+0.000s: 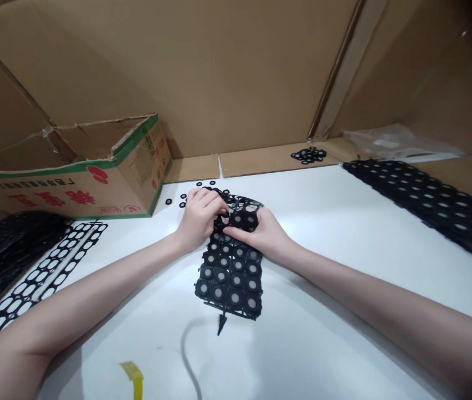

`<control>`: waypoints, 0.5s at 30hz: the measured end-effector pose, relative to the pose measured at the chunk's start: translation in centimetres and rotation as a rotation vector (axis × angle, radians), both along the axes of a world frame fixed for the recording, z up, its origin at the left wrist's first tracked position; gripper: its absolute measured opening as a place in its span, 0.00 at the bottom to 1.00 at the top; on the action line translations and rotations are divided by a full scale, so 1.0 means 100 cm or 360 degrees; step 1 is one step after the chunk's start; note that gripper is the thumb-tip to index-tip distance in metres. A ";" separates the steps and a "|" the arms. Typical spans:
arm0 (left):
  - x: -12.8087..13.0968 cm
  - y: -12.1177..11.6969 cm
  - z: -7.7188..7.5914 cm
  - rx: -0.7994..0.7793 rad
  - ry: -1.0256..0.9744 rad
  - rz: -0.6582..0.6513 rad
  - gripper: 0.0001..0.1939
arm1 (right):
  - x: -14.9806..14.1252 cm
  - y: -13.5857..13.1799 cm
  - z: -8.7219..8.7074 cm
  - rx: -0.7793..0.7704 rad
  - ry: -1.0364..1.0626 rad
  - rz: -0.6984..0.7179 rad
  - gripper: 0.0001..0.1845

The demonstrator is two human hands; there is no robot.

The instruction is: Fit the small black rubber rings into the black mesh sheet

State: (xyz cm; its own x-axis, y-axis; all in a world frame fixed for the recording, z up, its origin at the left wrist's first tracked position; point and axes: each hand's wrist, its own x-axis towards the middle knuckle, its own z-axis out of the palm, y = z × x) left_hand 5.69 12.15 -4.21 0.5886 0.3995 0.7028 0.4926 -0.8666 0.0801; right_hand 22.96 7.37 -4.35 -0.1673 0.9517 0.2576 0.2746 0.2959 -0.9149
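A black moulded sheet of joined round rings point(236, 278) with pale centres lies on the white table, its pointed tab toward me. My right hand point(271, 233) grips the sheet's right side around its middle, thumb on top and fingers hidden beneath. My left hand point(202, 216) is closed at the sheet's upper left, thumb and fingertips pinched at one of its rings. Whether that ring is still joined cannot be made out. Beyond the hands, the sheet's far part shows as a bare black web point(246, 203). Several loose black rings point(183, 196) are scattered beside my left hand.
A cardboard box point(136, 166) with green edges stands at left. Near it are a black lattice frame point(59, 261) and a dark pile point(6, 250). A larger ringed sheet point(440, 203), clear plastic bag point(398, 141) and ring heap point(309, 155) are at right. Yellow tape point(134, 378) is in front.
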 end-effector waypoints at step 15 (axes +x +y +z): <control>-0.013 0.007 0.003 -0.0668 -0.0179 -0.0420 0.08 | 0.003 0.000 -0.004 -0.0067 0.0166 0.0040 0.13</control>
